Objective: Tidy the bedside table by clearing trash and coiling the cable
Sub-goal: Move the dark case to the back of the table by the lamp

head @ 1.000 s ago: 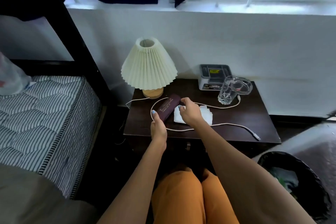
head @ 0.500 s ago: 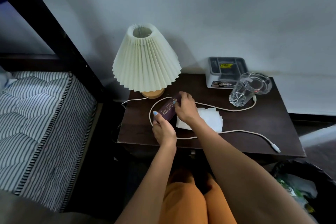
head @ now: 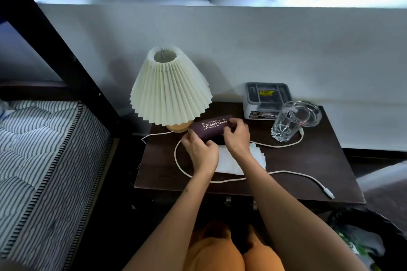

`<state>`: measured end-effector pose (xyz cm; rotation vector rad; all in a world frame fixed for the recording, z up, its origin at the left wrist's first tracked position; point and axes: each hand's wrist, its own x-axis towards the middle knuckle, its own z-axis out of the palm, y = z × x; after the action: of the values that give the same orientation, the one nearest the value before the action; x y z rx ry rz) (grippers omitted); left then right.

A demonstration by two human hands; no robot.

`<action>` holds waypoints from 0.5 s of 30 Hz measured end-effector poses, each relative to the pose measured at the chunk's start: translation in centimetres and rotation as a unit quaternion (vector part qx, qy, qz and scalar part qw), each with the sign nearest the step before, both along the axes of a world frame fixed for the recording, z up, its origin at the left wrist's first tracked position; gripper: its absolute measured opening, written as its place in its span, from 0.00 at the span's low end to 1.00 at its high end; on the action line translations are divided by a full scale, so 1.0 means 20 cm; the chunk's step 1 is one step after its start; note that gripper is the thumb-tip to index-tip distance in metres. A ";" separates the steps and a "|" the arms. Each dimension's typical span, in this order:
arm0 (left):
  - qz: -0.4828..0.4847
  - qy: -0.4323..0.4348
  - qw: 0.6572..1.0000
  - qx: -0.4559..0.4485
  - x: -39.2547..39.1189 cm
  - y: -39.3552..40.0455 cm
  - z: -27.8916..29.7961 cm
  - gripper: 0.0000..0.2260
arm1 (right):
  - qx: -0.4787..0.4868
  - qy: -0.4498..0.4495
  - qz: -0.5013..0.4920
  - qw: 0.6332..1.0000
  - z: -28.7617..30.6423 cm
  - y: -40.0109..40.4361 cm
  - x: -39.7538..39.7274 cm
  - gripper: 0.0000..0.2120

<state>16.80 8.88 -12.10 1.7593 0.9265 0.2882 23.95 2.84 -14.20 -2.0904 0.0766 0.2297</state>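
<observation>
A dark maroon glasses case [head: 210, 126] with white lettering is held above the dark bedside table [head: 308, 167], close to the lamp base. My left hand [head: 201, 152] grips its near end and my right hand [head: 236, 136] grips its right end. Under my hands lies a white tissue [head: 233, 163], partly hidden. A long white cable [head: 286, 175] loops loosely across the table, its plug end [head: 329, 193] near the front right corner.
A pleated cream lamp [head: 169, 92] stands at the back left. A grey organiser box [head: 267, 99], a clear tumbler [head: 284, 124] and a glass ashtray [head: 308, 114] sit at the back right. A black bin [head: 372, 240] with trash is on the floor at the right; a striped mattress [head: 44, 160] at the left.
Both hands have lifted the glasses case off the tissue and moved it back toward the lamp. The head has shifted, so the view sits lower and closer.
</observation>
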 end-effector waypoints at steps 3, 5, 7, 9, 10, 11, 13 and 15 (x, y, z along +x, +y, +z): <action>-0.074 0.003 0.996 0.049 0.09 0.04 -0.04 0.31 | 0.016 0.024 0.010 1.000 -0.05 -0.02 0.04 0.21; -0.111 0.024 0.990 0.082 0.14 0.07 -0.08 0.32 | 0.027 0.037 0.019 0.999 -0.09 -0.02 0.07 0.23; -0.133 0.037 0.984 0.111 0.21 0.10 -0.12 0.34 | 0.031 0.038 0.030 0.998 -0.12 -0.02 0.10 0.24; -0.149 0.049 0.981 0.114 0.27 0.13 -0.14 0.33 | 0.027 0.033 0.038 0.998 -0.15 -0.01 0.14 0.26; -0.157 0.059 0.980 0.107 0.30 0.14 -0.15 0.32 | 0.023 0.031 0.040 0.998 -0.15 -0.01 0.16 0.26; -0.166 0.068 0.978 0.103 0.34 0.15 -0.15 0.32 | 0.018 0.031 0.042 0.998 -0.16 0.00 0.19 0.27; -0.184 0.083 0.973 0.113 0.40 0.18 -0.17 0.30 | 0.012 0.032 0.054 0.998 -0.16 0.00 0.23 0.28; -0.194 0.089 0.969 0.124 0.45 0.21 -0.19 0.28 | 0.001 0.024 0.072 0.997 -0.17 0.01 0.26 0.30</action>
<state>25.81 13.13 -15.90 2.1819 0.6687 -0.0108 29.22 3.03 -17.58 -2.0903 -0.0446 0.3671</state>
